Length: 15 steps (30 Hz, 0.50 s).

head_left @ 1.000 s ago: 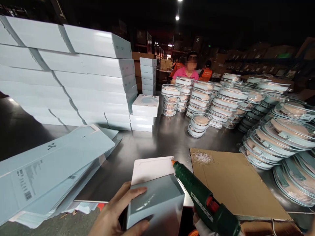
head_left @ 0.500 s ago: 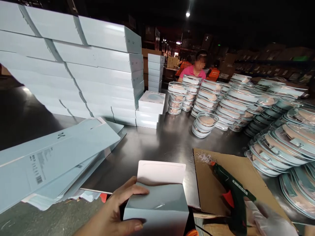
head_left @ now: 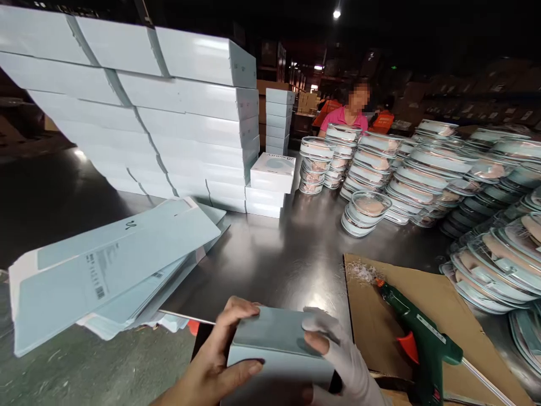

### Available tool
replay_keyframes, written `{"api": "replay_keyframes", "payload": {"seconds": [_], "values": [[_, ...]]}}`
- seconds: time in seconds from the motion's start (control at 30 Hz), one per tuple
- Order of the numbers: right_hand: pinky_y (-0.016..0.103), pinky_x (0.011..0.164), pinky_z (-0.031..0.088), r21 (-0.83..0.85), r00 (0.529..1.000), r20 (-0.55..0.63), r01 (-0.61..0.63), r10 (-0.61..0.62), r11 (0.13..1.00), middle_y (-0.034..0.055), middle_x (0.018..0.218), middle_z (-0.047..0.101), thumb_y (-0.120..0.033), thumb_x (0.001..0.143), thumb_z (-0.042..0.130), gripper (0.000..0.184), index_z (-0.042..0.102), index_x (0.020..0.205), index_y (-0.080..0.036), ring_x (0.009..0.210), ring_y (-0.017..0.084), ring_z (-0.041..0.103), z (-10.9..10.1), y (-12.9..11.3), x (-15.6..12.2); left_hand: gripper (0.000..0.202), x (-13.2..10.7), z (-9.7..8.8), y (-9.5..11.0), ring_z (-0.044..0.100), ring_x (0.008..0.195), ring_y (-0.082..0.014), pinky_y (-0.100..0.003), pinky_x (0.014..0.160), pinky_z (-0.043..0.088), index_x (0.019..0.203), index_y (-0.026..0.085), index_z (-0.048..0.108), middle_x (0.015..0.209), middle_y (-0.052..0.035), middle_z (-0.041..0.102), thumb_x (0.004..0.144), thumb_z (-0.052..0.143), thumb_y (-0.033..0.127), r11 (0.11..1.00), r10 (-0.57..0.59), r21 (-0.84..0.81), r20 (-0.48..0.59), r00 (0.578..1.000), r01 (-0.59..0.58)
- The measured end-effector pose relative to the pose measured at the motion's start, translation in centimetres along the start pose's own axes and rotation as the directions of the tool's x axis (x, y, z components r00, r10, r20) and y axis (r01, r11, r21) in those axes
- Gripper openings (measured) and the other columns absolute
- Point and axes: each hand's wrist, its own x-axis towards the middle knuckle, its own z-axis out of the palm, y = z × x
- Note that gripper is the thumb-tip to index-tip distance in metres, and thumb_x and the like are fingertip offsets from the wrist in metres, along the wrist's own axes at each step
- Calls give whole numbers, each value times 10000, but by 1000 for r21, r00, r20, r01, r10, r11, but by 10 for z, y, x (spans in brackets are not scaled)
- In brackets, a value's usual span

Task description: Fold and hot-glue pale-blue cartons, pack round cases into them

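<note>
Seen from the head camera, a pale blue box (head_left: 276, 347) sits low in the middle, at the near edge of the steel table (head_left: 287, 254), held between both hands. The bare left hand (head_left: 211, 369) grips its left side, fingers curled onto the top and thumb pressed on the front face. The right hand (head_left: 340, 361), in a white glove, clasps the right side with its fingers laid over the closed top. Just to the right a green glue gun (head_left: 418, 338) lies on a cardboard sheet (head_left: 426, 299), apart from both hands, its nozzle beside a patch of white glue strands. To the left a pile of flat cartons (head_left: 114, 270) fans out over the table's edge. Behind it rises a tall wall of white boxes (head_left: 169, 113), with a short stack (head_left: 270, 180) at its foot. Stacks of round clear containers (head_left: 380, 169) fill the right side. Across the table is a person in pink (head_left: 349, 115).
</note>
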Motion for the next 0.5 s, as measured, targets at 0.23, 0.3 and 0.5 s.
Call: {"api": "replay_keyframes", "payload": {"seconds": [0.23, 0.3, 0.5], "values": [[347, 1131, 484, 23, 990, 106, 88, -90, 996, 26, 1560, 493, -215, 949, 682, 661, 453, 1513, -471, 1410, 240, 535, -9, -18, 18, 155, 7, -14, 1, 588, 1109, -248, -290, 905, 546, 1057, 345, 775, 1115, -58, 540, 917, 757, 407, 995, 1, 103, 132, 991, -15], [409, 1138, 492, 131, 996, 86, -17, 6, 991, 23, 1605, 476, -259, 948, 691, 632, 479, 1493, -496, 1416, 268, 543, -11, -15, 14, 156, 10, -22, 4, 606, 1101, -259, -271, 844, 550, 989, 305, 802, 1134, -71, 572, 867, 807, 402, 995, -10, 104, 75, 997, 2], [472, 903, 644, 407, 889, -153, -342, 433, 847, 89, 1366, 714, -548, 923, 665, 591, 550, 1482, -396, 1181, 328, 722, -10, -3, 15, 464, 19, -32, -4, 643, 740, -184, -251, 598, 559, 1104, 306, 581, 955, 13, 624, 831, 751, 639, 939, -342, -246, -614, 711, 240]]}}
